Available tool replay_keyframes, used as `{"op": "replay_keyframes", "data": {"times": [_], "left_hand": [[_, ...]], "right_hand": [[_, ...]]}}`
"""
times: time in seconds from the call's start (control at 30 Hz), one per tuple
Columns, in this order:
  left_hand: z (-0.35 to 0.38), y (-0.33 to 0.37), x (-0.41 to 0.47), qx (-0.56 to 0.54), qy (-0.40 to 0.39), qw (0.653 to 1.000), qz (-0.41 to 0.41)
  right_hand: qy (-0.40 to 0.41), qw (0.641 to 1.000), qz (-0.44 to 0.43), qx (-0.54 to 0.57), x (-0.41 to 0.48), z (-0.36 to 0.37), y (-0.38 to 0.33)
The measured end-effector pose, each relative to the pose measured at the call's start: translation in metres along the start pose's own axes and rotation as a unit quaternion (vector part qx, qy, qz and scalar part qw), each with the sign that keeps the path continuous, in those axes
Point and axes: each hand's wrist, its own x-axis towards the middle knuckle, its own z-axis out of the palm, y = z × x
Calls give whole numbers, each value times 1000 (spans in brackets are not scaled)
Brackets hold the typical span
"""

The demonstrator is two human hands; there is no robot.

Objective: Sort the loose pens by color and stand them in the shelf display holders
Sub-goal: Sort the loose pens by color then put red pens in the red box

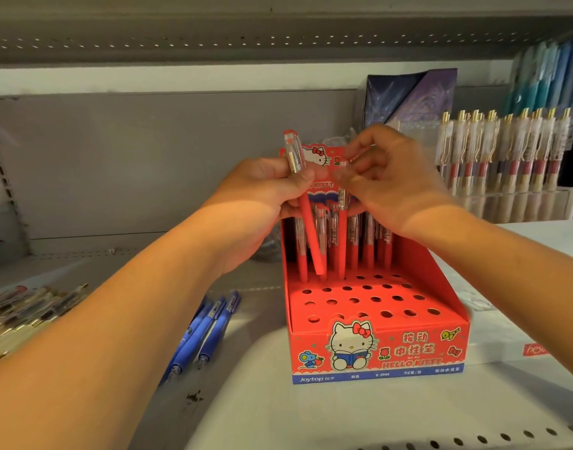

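Two hands are up over the red display holder point(376, 349) now. The left hand point(265, 186) grips a red pen point(311, 235) by its clear upper barrel, tilted, with its tip just above the holes. The right hand point(392, 180) pinches the top of a second red pen point(342, 241), upright, its tip at a back-row hole. Several blue pens point(207, 329) lie on the shelf point(311, 414), left of the holder.

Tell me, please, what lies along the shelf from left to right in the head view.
On the shelf: pen pile → blue pens → red holder → gold-clipped pens.
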Motion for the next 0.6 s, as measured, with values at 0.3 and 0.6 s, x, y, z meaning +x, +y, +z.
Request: {"op": "replay_keyframes", "data": {"times": [0.3,0.6], "left_hand": [[-1,-4,1,18,13,1000,12],[0,-4,0,25,11,999,42]], "right_hand": [[-69,990,5,-121,-3,0,2],[-113,978,11,-174,0,-11,-8]]}}
